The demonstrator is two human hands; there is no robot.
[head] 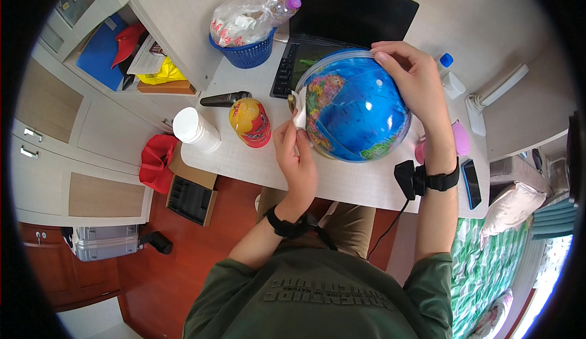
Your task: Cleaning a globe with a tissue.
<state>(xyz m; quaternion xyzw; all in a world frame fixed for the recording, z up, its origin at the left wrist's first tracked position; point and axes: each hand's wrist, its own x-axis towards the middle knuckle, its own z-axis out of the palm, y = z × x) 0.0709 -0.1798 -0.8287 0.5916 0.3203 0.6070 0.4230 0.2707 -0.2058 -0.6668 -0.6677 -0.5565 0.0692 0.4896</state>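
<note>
A blue desk globe (361,105) with a clear plastic meridian arc (327,58) stands before me on the white desk (361,183). My right hand (409,73) grips the arc at the globe's upper right, thumb on one side and fingers on the other. At the globe's left side my left hand (295,155) pinches a folded white tissue or cloth (300,110) against the arc's edge. Beside that tissue a small brass-coloured knob shows in part. The globe's base is mostly hidden beneath it.
Behind the globe stands an open laptop (352,9). Leftward are a blue basket (249,55) with a plastic bag, a black shaver or clipper (225,99), a red-yellow container (251,123) and a white canister (197,130). Rightward are a phone (471,184), a pink item (460,138) and a white lamp (503,84).
</note>
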